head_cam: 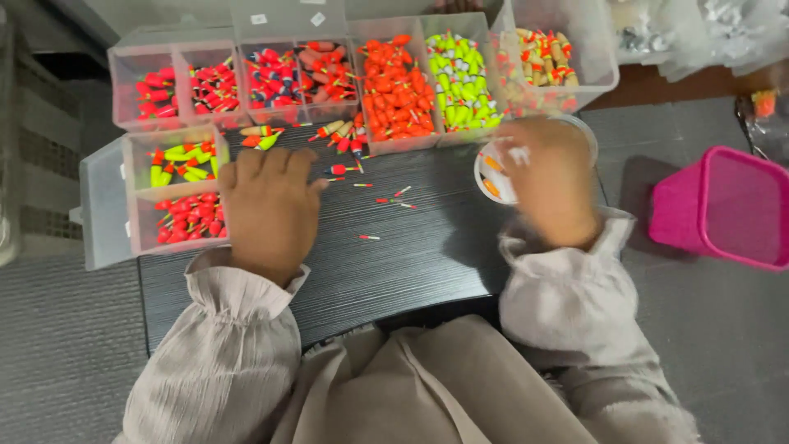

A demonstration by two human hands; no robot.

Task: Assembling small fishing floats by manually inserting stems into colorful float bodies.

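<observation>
My left hand [267, 205] rests palm down on the black table [394, 247], fingers together, beside a clear box [177, 191] of red and yellow-green fishing floats. My right hand [546, 177] is blurred and reaches into a round white cup [493, 177] that holds a few orange floats; whether it grips one I cannot tell. Several loose floats [341, 136] lie on the table between the hands, along with thin red-tipped sticks [394, 197].
Clear compartment boxes of red [214, 82], orange [396, 86], yellow-green [460, 78] and tan floats [546, 57] line the table's far edge. A pink square bucket [727, 205] stands on the grey floor at the right. Plastic bags [699, 29] lie at the back right.
</observation>
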